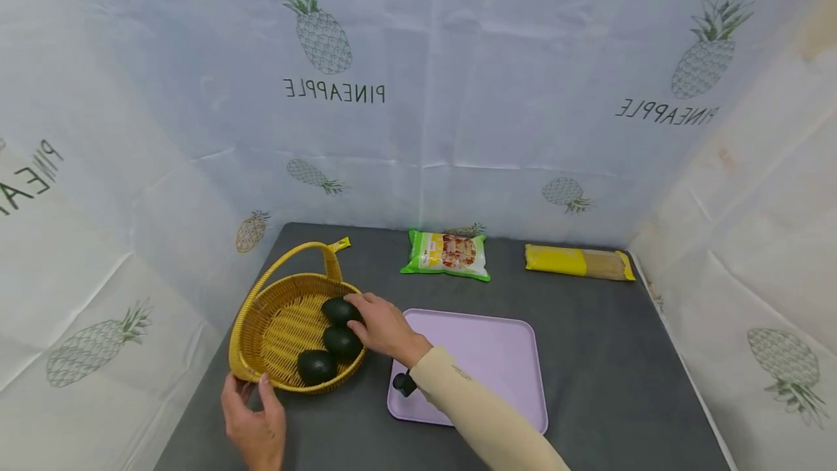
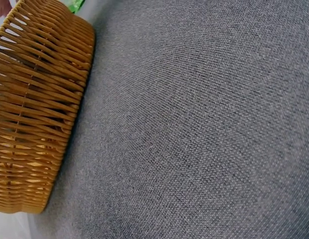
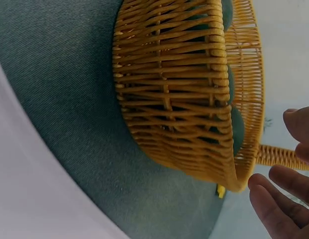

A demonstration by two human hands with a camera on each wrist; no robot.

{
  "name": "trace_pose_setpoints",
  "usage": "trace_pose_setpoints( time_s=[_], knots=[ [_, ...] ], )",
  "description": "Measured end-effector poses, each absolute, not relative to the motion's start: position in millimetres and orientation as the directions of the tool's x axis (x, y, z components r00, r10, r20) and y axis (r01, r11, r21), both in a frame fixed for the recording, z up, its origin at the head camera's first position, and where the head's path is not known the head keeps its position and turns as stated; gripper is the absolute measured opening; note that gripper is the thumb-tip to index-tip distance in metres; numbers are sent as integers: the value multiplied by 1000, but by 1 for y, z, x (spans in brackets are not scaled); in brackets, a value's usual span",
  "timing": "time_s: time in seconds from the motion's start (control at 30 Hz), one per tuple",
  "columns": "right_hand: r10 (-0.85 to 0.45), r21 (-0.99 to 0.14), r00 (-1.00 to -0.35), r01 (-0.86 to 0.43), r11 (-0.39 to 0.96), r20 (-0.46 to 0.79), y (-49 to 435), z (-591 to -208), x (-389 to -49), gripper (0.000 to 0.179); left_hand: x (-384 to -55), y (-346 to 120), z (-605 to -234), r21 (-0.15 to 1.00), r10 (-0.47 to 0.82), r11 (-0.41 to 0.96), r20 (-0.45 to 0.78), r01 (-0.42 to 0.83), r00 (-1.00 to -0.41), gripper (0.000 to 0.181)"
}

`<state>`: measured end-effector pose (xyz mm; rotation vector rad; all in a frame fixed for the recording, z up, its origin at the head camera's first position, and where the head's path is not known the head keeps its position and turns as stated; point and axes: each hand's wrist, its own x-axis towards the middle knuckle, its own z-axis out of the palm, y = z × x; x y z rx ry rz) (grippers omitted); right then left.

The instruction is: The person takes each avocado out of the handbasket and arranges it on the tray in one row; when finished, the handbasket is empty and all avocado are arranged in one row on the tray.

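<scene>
A yellow woven basket [image 1: 288, 289] with a tall handle stands on the left of the dark table. Three dark green avocados lie inside along its right side: a far one [image 1: 336, 309], a middle one [image 1: 342, 344] and a near one [image 1: 317, 367]. My right hand [image 1: 384, 325] reaches over the right rim beside the far avocado. In the right wrist view its thumb and fingers [image 3: 278, 199] are spread, with nothing between them. My left hand [image 1: 255, 416] touches the basket's near-left outer side, by the handle's foot, thumb and fingers apart.
A lilac tray [image 1: 484, 355] lies right of the basket, partly under my right forearm. On it sits a small dark object [image 1: 404, 384], half hidden by the sleeve. Behind are a green-edged food packet [image 1: 451, 253], a long yellow packet [image 1: 578, 262] and a pineapple-print curtain [image 1: 458, 93].
</scene>
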<state>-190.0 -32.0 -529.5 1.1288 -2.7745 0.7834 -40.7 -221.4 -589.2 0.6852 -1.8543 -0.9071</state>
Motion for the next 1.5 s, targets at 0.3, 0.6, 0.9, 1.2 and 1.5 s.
trace_pose_setpoints(
  time_s=[0.3,0.6,0.9,1.2,1.5],
  knots=[
    [-651,-452,-731,-660,600,205,-47,-528,-193,48,-42,-221,-591,819,-764,570,503,-58,-404,44],
    [-658,-433,-739,-645,629,144,-58,-533,-197,46,-42,-221,-591,818,-766,571,500,-70,-403,44],
    [-686,-280,-725,-670,688,51,-68,-538,-201,42,-42,-221,-592,810,-765,580,505,-86,-401,42],
    [-697,-183,-717,-687,703,11,-75,-540,-205,38,-42,-223,-592,796,-753,599,525,-85,-398,43],
    [-704,-125,-710,-698,705,-2,-81,-541,-207,36,-41,-223,-594,796,-756,597,516,-99,-403,43]
  ],
)
